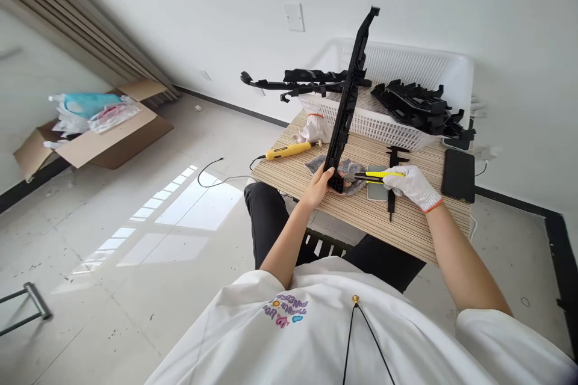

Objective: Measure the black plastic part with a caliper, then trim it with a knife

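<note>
My bare left hand [318,188] is closed around the lower end of a long black plastic part [345,111], which stands up at a slant over the table. In a white glove with an orange cuff, my right hand [413,185] grips a yellow utility knife [378,177]. The knife points left, its tip close to the part's lower end; whether it touches I cannot tell. Beneath the part lies a crumpled grey cloth [356,168]. Black calipers [392,159] and a small grey flat object [376,191] lie under and beside the knife.
A white plastic basket [406,60] behind holds several black parts [418,105], some jutting over its left side. On the striped table [289,171] are a yellow corded tool [288,151], a white glove [315,128] and a black phone [458,175]. An open carton [121,141] sits on the floor left.
</note>
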Demonstrator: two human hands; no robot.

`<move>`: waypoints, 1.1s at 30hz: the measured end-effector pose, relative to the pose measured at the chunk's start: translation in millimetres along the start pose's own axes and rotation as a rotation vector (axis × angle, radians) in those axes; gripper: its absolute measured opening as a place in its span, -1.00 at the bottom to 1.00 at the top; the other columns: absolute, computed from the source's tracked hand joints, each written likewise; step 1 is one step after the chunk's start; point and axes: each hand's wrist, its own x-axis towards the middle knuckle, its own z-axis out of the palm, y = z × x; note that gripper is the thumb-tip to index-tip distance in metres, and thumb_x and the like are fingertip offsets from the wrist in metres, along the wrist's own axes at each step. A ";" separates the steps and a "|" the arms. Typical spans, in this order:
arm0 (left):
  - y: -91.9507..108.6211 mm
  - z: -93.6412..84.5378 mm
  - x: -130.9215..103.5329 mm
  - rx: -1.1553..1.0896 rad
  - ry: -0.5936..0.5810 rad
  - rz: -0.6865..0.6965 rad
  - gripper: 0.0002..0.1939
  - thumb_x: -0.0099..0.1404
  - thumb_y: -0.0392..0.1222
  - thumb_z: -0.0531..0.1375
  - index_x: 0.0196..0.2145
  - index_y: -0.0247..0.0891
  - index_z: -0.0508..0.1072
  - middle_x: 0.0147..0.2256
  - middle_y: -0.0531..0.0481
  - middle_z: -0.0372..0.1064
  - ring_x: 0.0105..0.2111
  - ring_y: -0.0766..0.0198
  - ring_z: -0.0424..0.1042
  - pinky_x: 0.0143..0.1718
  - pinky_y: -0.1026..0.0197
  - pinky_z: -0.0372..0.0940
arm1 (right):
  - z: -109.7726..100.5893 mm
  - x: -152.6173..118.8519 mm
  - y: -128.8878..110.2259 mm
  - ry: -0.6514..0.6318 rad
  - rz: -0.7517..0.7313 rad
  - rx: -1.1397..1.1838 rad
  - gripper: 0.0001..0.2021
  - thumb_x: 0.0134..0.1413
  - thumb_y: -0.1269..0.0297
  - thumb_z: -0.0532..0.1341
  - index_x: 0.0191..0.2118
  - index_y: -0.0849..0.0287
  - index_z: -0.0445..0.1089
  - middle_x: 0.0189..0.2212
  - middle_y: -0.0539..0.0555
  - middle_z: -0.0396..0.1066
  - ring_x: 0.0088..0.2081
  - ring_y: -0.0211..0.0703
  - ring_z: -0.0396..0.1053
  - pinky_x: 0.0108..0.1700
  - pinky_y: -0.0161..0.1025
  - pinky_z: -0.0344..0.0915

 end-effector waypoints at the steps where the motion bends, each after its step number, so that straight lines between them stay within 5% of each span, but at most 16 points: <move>1: -0.1 0.0 0.5 0.001 0.002 -0.001 -0.48 0.37 0.16 0.21 0.12 -0.23 0.36 -0.06 -0.16 0.49 -0.10 -0.09 0.60 -0.27 -0.01 0.59 | 0.3 0.0 -0.8 -0.011 -0.011 -0.009 -0.67 -0.16 0.06 0.43 -0.34 0.24 0.60 -0.60 0.01 0.43 -0.66 -0.35 0.16 -0.62 -0.32 0.05; 19: 1.5 4.1 -0.6 0.060 0.052 0.001 -0.50 0.34 0.14 0.19 0.09 -0.23 0.30 -0.07 -0.16 0.47 -0.13 -0.09 0.61 -0.28 -0.04 0.58 | 2.5 0.2 -4.7 -0.010 -0.039 -0.028 -0.68 -0.16 0.05 0.39 -0.41 0.24 0.55 -0.60 0.02 0.41 -0.66 -0.34 0.15 -0.62 -0.30 0.02; 33: 4.4 4.1 -6.1 0.014 -0.002 -0.025 -0.46 0.32 0.32 0.23 -0.03 -0.14 0.24 0.04 -0.16 0.45 0.03 -0.09 0.56 -0.17 -0.06 0.58 | 2.2 -3.4 -3.4 0.056 0.039 0.062 -0.67 -0.27 0.06 0.45 -0.42 0.23 0.56 -0.63 0.02 0.42 -0.67 -0.36 0.11 -0.65 -0.33 -0.02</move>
